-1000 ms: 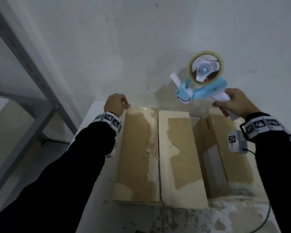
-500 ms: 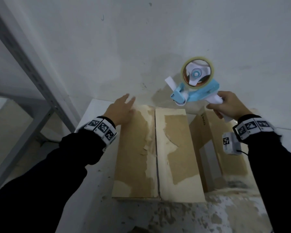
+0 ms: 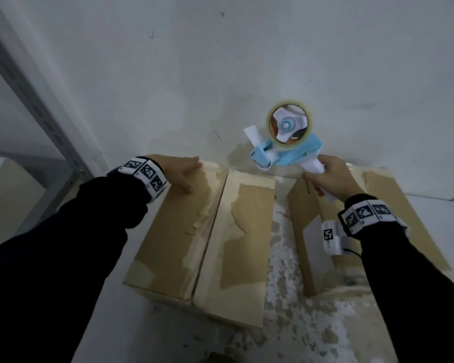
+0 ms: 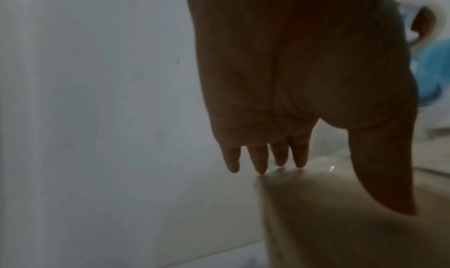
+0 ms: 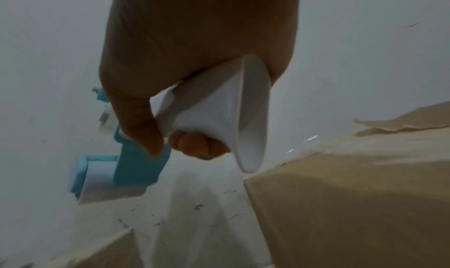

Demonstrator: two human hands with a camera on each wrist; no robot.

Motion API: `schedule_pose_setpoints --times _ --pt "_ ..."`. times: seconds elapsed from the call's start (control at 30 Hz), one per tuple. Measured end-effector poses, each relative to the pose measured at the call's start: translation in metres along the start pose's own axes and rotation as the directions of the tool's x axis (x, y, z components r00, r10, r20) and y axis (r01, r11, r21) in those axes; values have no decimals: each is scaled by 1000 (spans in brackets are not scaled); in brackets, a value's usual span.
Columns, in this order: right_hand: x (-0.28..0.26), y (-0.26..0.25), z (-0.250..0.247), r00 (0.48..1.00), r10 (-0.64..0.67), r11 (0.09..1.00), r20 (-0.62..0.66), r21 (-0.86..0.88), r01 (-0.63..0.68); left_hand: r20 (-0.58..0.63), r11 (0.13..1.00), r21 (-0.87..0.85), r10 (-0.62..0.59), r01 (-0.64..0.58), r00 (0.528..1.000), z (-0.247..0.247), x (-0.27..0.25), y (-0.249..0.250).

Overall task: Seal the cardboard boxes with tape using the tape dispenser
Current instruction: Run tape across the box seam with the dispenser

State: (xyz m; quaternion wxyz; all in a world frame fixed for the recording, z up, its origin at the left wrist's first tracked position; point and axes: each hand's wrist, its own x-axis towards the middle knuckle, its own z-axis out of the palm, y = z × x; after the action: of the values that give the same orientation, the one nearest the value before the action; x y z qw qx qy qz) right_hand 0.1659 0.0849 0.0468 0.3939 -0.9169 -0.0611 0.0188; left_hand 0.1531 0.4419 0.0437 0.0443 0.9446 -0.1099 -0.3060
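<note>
A closed cardboard box [image 3: 194,231] with torn, peeled flaps lies on the table, its centre seam running away from me. My left hand [image 3: 180,171] rests flat with straight fingers [image 4: 258,156] on the box's far left corner [image 4: 316,204]. My right hand [image 3: 328,176] grips the white handle [image 5: 219,108] of a blue and white tape dispenser [image 3: 286,148] with a clear tape roll [image 3: 288,124]. The dispenser is held in the air by the wall, above the box's far right end. A second cardboard box [image 3: 351,205] sits to the right, under my right forearm.
A white wall [image 3: 220,61] stands directly behind the boxes. A grey metal shelf upright [image 3: 37,100] slants at the left. The white table [image 3: 281,258] is scuffed and shows between the two boxes. A cable runs from the right wrist camera.
My left hand uncurled from the box's far corner and now lies flat on it. The dispenser came lower and nearer the box's far edge. The head view tilted and shifted.
</note>
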Motion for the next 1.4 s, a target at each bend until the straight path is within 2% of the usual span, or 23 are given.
schedule_pose_setpoints --times 0.13,0.2,0.3,0.53,0.83,0.97,1.2,1.3,1.4 --pt "-2 6 -1 1000 2 999 -21 53 -1 -143 995 -43 88 -95 986 -8 4 41" --pt "-2 7 -1 1000 -2 998 -19 55 3 -127 997 -8 75 -77 989 -2 15 67" --pt "-3 6 -2 1000 -9 999 -8 51 9 -55 1000 6 -10 10 998 19 32 91" --pt "-5 15 -3 999 -21 996 48 -90 25 -187 998 -24 -61 58 980 55 42 93" --pt "5 20 -16 980 -124 944 158 -285 165 -221 996 -53 -77 66 972 63 53 88" --pt "7 23 -19 965 -185 881 184 -403 246 -210 997 -57 -63 52 976 64 59 86" --pt "2 19 -12 981 -81 929 175 -342 138 -224 984 -91 -168 151 960 50 58 106" --pt "-3 18 -8 986 5 987 169 -158 22 -245 956 -209 -257 208 935 48 59 134" --pt "-10 19 -7 982 57 998 178 -25 -53 -266 936 -257 -308 240 914 57 62 154"
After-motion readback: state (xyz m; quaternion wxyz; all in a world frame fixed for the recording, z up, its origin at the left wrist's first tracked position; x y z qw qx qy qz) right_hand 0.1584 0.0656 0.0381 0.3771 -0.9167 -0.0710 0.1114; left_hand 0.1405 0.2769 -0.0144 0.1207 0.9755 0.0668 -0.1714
